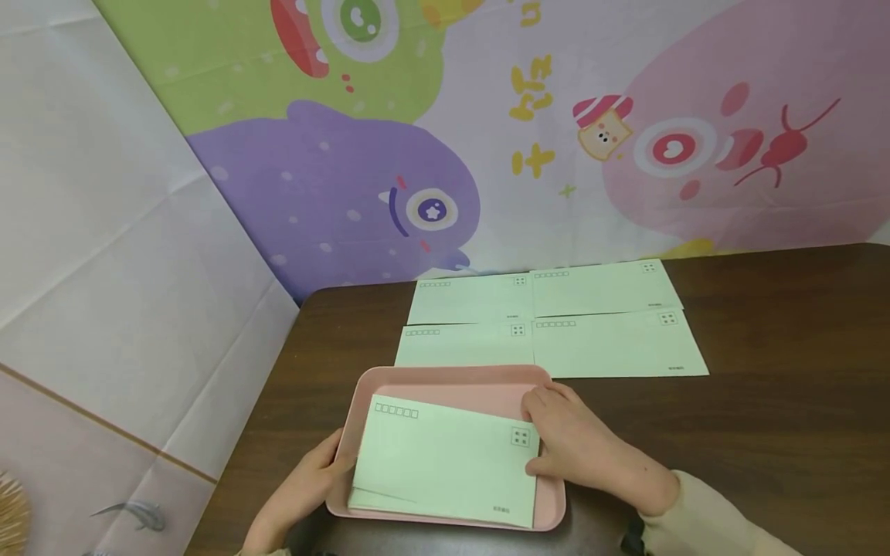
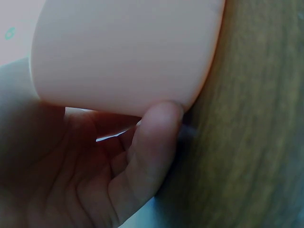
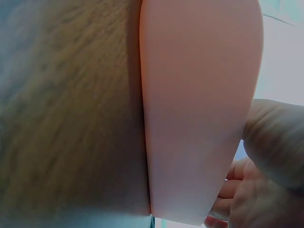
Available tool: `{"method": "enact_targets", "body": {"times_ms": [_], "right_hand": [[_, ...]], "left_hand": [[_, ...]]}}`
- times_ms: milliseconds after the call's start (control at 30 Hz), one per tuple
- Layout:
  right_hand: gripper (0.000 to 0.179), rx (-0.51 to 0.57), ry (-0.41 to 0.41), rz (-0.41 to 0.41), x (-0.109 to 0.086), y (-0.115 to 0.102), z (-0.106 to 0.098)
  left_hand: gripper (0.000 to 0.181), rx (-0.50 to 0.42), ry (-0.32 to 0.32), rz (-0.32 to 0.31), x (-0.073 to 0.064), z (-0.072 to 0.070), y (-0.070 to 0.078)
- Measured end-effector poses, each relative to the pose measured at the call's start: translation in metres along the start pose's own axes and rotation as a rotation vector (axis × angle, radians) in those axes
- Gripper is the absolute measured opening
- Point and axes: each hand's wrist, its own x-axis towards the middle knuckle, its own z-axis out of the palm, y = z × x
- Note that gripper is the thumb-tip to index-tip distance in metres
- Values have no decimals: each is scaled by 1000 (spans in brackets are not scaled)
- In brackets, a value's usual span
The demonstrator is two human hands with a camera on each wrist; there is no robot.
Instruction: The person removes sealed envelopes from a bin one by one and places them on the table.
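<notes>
1. Gripping the left side of the pink tray [image 1: 455,376], the left hand [image 1: 316,471] has its thumb against the outer wall.
2. Inside the tray lies a stack of pale green envelopes [image 1: 445,463], slightly fanned at its near left corner.
3. Beyond it, four more envelopes [image 1: 612,347] lie two by two on the table [image 1: 779,386].
4. With thumb and fingers bent, the right hand [image 1: 577,444] touches the stack's right end; whether it pinches cannot be told.
</notes>
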Motion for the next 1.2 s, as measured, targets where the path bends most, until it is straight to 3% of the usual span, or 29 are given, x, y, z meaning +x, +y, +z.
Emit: {"method": "enact_targets", "body": {"times_ms": [267, 500, 733, 1000, 1200], "right_hand": [[44, 16, -16, -3, 0, 1, -1], [31, 153, -85, 46, 2, 5, -5], [22, 250, -71, 36, 3, 6, -8], [15, 300, -109, 2, 3, 9, -15], [9, 446, -78, 28, 2, 13, -22]], "left_hand": [[38, 28, 28, 18, 0, 1, -1], [41, 12, 6, 2, 1, 0, -1], [42, 35, 14, 14, 0, -1, -1], [41, 29, 21, 5, 2, 0, -2], [42, 17, 13, -6, 2, 0, -2]]}}
